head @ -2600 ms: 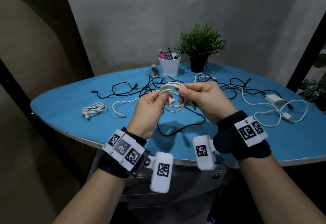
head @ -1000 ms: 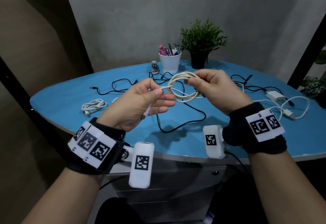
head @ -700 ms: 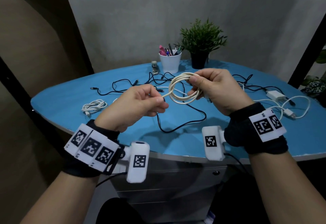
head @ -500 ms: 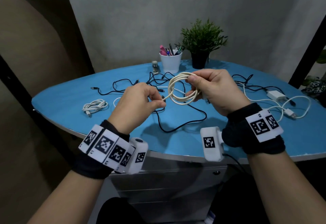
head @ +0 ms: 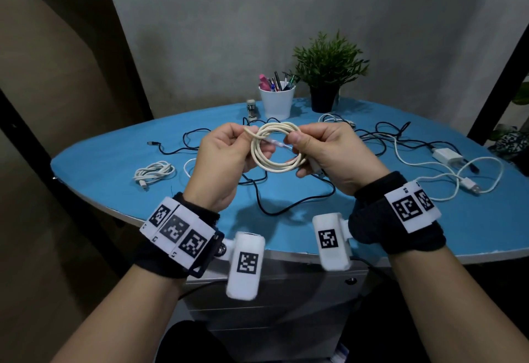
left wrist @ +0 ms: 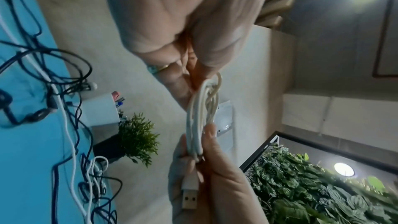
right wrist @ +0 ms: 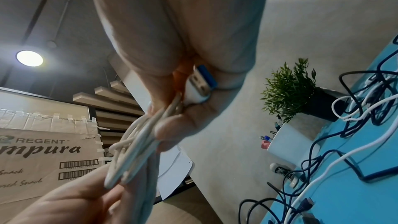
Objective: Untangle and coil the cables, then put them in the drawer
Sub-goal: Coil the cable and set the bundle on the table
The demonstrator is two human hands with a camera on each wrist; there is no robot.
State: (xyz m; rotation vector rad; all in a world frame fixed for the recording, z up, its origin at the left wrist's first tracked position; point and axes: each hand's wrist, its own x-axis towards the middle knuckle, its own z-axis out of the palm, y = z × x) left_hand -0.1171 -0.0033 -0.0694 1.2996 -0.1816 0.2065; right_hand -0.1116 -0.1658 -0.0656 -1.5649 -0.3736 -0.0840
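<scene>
Both hands, left hand (head: 221, 159) and right hand (head: 332, 156), pinch the cream cable coil (head: 274, 148), its ring facing the person.

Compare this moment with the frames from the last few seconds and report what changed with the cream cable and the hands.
The left hand came back up to the cream cable coil and now pinches its upper left side with the loose end. The right hand still grips the coil's right side. The cables on the blue table have not moved.

One potted plant (head: 329, 68), one pen cup (head: 276, 102), two coiled white cables (head: 276, 148).
</scene>
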